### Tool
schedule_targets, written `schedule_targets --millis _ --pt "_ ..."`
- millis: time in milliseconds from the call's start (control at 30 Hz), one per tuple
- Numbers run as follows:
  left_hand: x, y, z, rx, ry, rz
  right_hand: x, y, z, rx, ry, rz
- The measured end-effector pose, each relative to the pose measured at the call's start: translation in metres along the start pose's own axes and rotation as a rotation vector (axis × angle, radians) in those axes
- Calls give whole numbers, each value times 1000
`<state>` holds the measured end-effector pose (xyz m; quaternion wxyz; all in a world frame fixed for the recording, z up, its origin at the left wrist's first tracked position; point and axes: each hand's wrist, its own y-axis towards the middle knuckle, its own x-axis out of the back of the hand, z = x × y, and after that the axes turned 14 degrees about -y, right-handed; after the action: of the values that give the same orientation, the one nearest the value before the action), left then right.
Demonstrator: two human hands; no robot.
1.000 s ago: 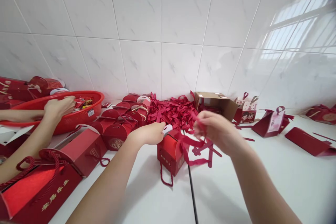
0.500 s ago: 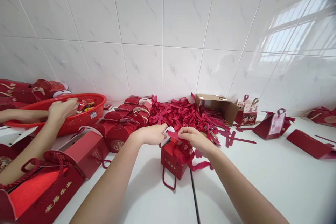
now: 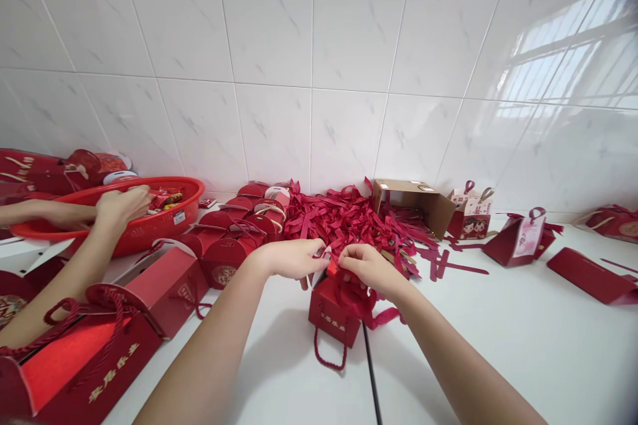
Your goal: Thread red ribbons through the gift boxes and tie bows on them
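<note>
A small red gift box [image 3: 329, 314] with gold lettering stands on the white table in front of me, its twisted cord handle [image 3: 329, 365] hanging down the near side. My left hand [image 3: 294, 259] pinches the white-lined top flap of this box. Just right of it, my right hand [image 3: 363, 265] is closed at the box's top edge on red ribbon [image 3: 359, 302], which hangs in loops over the box's right side and trails onto the table. My right fingertips partly hide the box opening.
Behind lies a heap of red ribbons [image 3: 329, 212], with an open cardboard box [image 3: 441, 212] beside it. Closed red boxes [image 3: 226, 259] and larger red boxes [image 3: 100, 372] stand left. Another person's hands [image 3: 119, 206] reach over a red basket [image 3: 144, 236] of sweets. Triangular boxes [image 3: 513, 239] stand right.
My hands have drawn closer together at the box top. The left-hand flap is tilted up more, and the cord handle has swung slightly to the right.
</note>
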<state>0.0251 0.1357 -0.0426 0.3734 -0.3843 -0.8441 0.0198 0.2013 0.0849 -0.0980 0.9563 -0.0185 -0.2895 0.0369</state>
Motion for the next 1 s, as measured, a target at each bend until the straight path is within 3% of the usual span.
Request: schedule_targets --millis 167,367,700,867,1000 --pt "5 1 1 20 -143 -61 -2 -1 0 61 -70 -22" --pt "5 7 4 -67 -90 15 -2 1 -3 70 -183 -49" --pt "2 8 5 -88 -103 -62 -1 -3 1 94 -259 -65" --pt "9 10 4 -157 -360 -308 4 -4 4 86 -169 -67" --pt "29 2 4 -368 -732 -728 15 -6 5 190 34 -245"
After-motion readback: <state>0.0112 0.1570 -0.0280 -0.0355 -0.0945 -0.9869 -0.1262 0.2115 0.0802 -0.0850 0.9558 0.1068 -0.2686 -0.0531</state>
